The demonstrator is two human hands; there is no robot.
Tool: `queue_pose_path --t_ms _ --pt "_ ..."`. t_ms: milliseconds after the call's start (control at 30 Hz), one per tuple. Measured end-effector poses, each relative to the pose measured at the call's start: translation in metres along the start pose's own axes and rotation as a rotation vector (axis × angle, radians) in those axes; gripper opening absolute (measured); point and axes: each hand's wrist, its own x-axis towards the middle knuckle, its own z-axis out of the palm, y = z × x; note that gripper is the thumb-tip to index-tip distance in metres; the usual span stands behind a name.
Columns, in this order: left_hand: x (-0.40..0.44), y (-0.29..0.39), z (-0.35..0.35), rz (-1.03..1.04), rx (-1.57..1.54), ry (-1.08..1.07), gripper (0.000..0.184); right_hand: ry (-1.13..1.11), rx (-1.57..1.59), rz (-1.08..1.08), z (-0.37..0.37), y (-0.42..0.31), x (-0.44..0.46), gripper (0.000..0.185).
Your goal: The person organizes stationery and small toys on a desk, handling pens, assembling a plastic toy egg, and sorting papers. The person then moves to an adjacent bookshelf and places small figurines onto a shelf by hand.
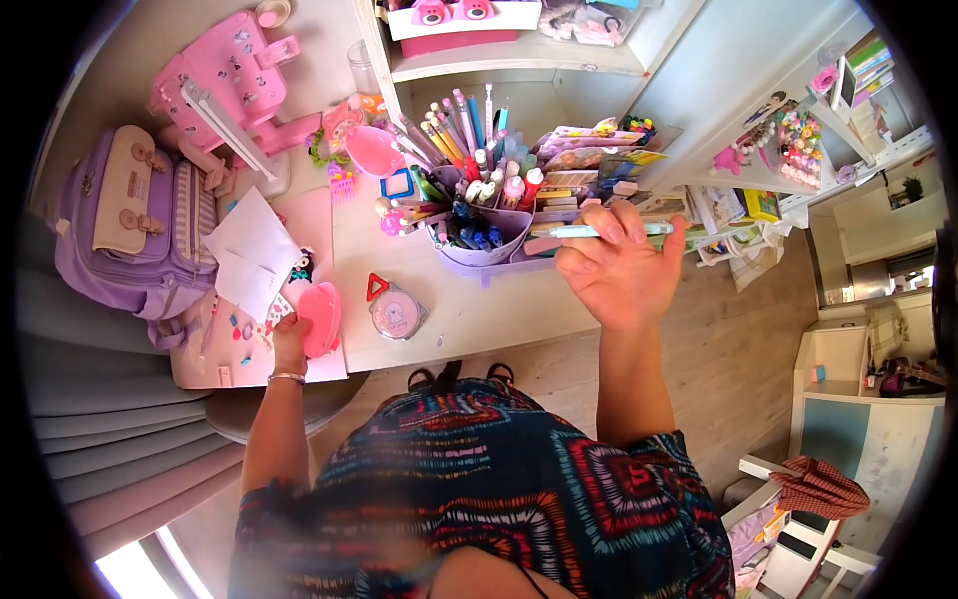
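Observation:
In my raised right hand (627, 275) a slim pale pen (654, 229) lies crosswise between the fingers and thumb, in front of the lilac desk organizer (484, 262). Pens, pencils and markers fill that organizer. My left hand (289, 344) is down at the near left of the desk with its fingers curled. It is right beside a pink dish (319, 317) and at the edge of a small patterned card (276, 311); what its fingers grip is not clear. White paper sheets (249, 250) lie just beyond it.
A purple backpack (135, 230) stands at the left, near a pink stand (235, 80). On the desk are a round pink case (396, 314), a red triangle (376, 288) and a blue square frame (397, 184). Shelves (519, 65) rise behind, and a stool (289, 411) is under the desk edge.

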Motion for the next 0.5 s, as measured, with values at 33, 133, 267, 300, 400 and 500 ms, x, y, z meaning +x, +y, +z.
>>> queue_pose_path --t_ms 33,133,267,300,400,500 --pt "0.000 0.000 0.000 -0.001 -0.008 0.001 0.013 -0.012 0.004 0.001 0.000 0.000 0.001 0.049" --pt "0.003 -0.002 -0.002 -0.001 0.000 0.000 0.013 -0.033 -0.003 0.007 0.004 0.001 0.003 0.042" --pt "0.000 0.000 0.000 -0.011 -0.005 0.017 0.014 -0.060 -0.026 0.031 0.005 0.003 0.006 0.047" --pt "-0.005 0.005 0.004 -0.022 0.002 0.027 0.014 -0.063 -0.045 0.038 0.007 0.003 0.007 0.049" --pt "-0.002 0.002 0.004 -0.003 0.007 0.054 0.015 -0.028 -0.087 0.053 0.015 0.008 0.009 0.057" --pt "0.003 -0.004 0.000 0.006 0.013 0.058 0.015 -0.019 -0.115 0.063 0.018 0.011 0.011 0.063"
